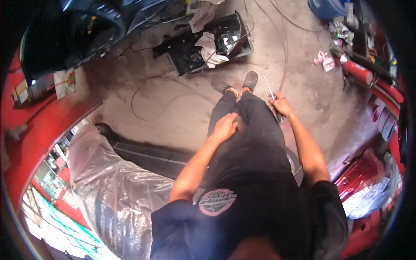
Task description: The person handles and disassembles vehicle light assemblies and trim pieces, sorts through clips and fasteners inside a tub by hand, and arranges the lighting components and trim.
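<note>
My right hand [281,104] is closed around a long thin screwdriver-like tool [267,83], its pale shaft pointing up and away over the floor and its dark handle showing below the hand. My left hand [225,126] rests near the front of my dark trousers [255,125], its fingers curled; whether it holds anything is too small to tell. Beyond my shoes [250,81] lies a black car part [186,54] with a crumpled white cloth [210,50] on it.
A plastic-covered panel [117,186] stands at the left, near a red car panel [52,130]. Cables [284,52] cross the concrete floor [173,95]. At the right are a red cylinder [357,73], pink crumpled paper [325,61] and a blue bin [328,8].
</note>
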`<state>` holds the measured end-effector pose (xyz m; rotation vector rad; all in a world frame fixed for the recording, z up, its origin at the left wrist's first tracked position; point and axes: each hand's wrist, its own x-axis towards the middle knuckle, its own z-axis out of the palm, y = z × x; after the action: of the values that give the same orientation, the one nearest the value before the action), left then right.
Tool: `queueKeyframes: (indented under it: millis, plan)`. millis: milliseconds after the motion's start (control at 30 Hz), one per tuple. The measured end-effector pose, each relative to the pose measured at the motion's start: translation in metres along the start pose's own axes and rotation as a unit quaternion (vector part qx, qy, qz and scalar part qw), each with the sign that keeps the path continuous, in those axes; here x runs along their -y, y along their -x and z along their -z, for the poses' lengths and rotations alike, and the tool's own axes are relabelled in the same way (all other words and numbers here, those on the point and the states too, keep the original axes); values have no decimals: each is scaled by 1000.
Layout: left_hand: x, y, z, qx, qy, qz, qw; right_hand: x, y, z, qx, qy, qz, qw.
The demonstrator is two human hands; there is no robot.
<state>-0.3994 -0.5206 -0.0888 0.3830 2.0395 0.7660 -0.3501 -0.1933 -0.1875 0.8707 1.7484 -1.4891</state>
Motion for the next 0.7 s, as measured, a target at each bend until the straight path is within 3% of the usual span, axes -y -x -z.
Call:
queueKeyframes:
  millis: [167, 333, 400, 500, 633, 700]
  plan:
    - [29, -68, 45, -122, 68, 60, 988, -121, -120, -6, -136, 46, -97, 985]
    - [111, -201, 59, -129, 21, 83, 988, -161, -225, -40, -166, -31, -14, 986]
    - [178, -269, 52, -205, -82, -67, 973, -181, -274, -41, -172, -33, -41, 984]
    - [212, -341, 82, -206, -133, -23, 969, -148, -318, -51, -173, -114, -124, 970]
    - [205, -396, 98, -134, -157, 121, 971, -204, -398, -61, -205, -75, -122, 968]
    - [222, -407, 96, -108, -234, 124, 958, -222, -413, -66, -243, 7, -99, 965]
